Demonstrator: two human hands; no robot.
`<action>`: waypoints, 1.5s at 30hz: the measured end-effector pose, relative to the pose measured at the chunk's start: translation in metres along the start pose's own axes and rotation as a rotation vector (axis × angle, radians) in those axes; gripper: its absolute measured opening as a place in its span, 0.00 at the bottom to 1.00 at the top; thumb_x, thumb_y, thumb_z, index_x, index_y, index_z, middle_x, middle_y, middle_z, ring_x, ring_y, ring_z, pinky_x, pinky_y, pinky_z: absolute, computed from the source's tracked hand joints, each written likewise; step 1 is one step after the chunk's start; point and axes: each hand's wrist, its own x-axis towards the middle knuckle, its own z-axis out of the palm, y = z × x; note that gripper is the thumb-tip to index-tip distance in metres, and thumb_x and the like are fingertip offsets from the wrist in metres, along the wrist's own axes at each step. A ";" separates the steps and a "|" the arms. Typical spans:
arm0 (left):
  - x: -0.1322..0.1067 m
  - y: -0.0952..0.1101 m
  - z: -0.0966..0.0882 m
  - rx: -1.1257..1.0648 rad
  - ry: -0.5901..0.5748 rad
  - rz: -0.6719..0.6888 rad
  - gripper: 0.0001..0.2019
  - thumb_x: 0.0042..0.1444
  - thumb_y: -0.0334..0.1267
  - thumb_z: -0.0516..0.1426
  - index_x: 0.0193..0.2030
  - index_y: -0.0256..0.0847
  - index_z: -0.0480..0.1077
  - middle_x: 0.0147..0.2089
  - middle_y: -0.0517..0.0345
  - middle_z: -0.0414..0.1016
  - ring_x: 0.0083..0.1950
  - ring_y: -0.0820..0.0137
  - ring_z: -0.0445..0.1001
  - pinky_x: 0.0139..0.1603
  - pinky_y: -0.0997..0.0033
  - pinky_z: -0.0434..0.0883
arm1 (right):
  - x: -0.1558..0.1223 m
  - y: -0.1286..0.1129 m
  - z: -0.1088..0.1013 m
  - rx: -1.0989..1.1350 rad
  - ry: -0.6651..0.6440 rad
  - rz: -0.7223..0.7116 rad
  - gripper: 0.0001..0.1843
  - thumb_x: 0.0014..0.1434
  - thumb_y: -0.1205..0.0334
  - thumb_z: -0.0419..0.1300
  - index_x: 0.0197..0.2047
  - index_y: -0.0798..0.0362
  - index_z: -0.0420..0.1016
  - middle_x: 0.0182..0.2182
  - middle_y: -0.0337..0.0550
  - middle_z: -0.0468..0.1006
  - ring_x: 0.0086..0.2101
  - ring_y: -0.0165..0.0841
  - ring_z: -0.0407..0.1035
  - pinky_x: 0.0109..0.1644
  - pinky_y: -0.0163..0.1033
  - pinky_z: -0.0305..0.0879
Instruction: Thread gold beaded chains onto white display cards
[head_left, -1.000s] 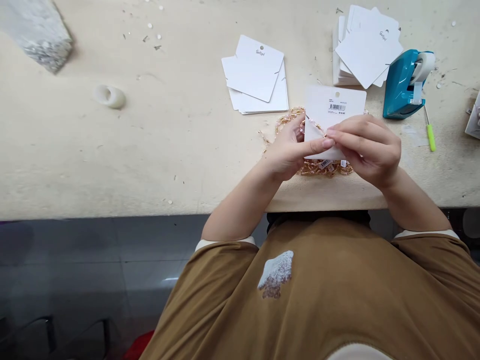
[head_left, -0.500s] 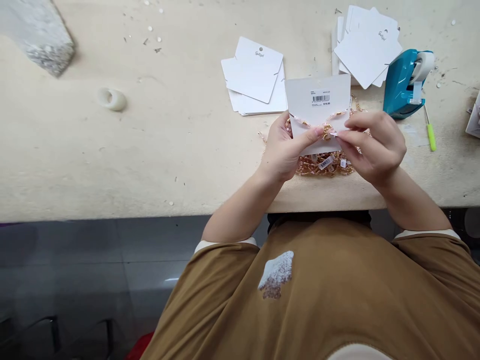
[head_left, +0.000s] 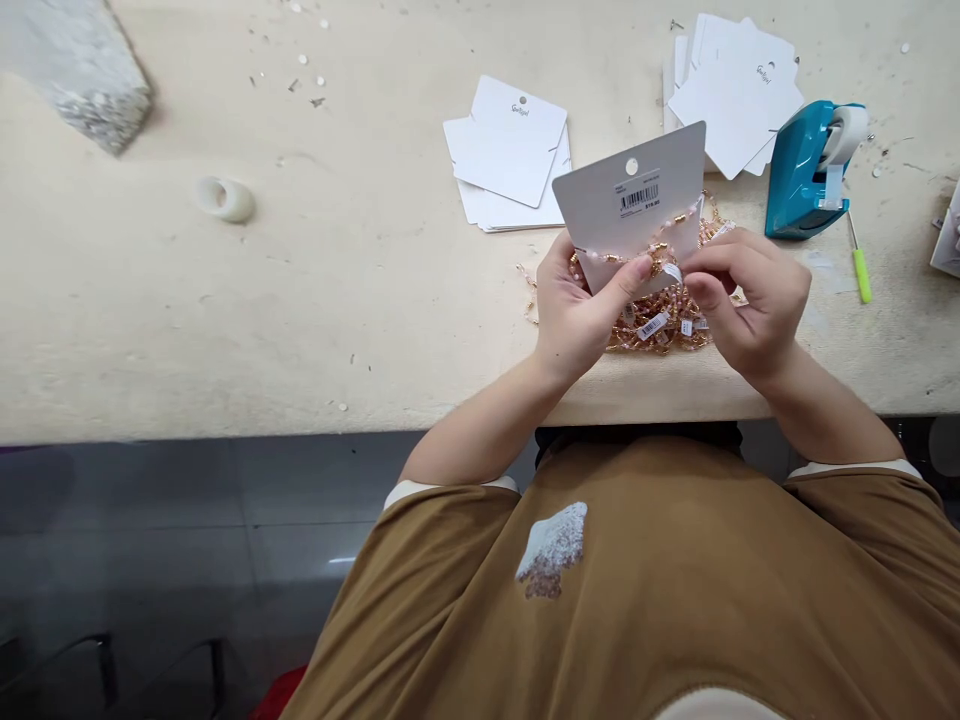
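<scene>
A pale table spreads beneath all the fingers. Under them lies a heap of pink-and-gold beaded strands, partly hidden. Just above it, between the two hands' fingers, a white card stands tilted. One card stack lies beyond the right fingers, another beyond the left. The left hand grasps the card, thumb pressed on its face. The right hand bends thumb and forefinger together at a small tag; whether they pinch it, I cannot tell. A blue tape dispenser and a green-handled tool lie right of those fingers. The tag sits between the left thumb and the right fingertips.
</scene>
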 end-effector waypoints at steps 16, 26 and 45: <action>-0.008 0.005 0.008 0.017 -0.042 0.057 0.22 0.50 0.60 0.68 0.39 0.47 0.72 0.38 0.63 0.77 0.47 0.70 0.80 0.55 0.61 0.80 | 0.003 -0.006 0.000 0.723 -0.196 0.724 0.22 0.52 0.44 0.74 0.33 0.54 0.76 0.23 0.38 0.79 0.19 0.27 0.72 0.20 0.32 0.69; 0.000 0.001 0.003 -0.156 -0.174 -0.255 0.33 0.39 0.61 0.74 0.47 0.47 0.72 0.47 0.58 0.81 0.48 0.66 0.81 0.51 0.60 0.81 | 0.000 -0.011 0.002 0.531 -0.043 0.623 0.13 0.56 0.54 0.73 0.32 0.54 0.78 0.24 0.39 0.79 0.22 0.26 0.73 0.24 0.32 0.73; 0.002 -0.011 0.002 -0.056 -0.049 -0.180 0.28 0.48 0.63 0.68 0.47 0.46 0.71 0.43 0.60 0.79 0.46 0.71 0.80 0.56 0.63 0.79 | 0.003 0.001 -0.017 0.262 -0.196 0.447 0.17 0.57 0.46 0.71 0.34 0.52 0.77 0.20 0.36 0.73 0.20 0.25 0.64 0.22 0.33 0.61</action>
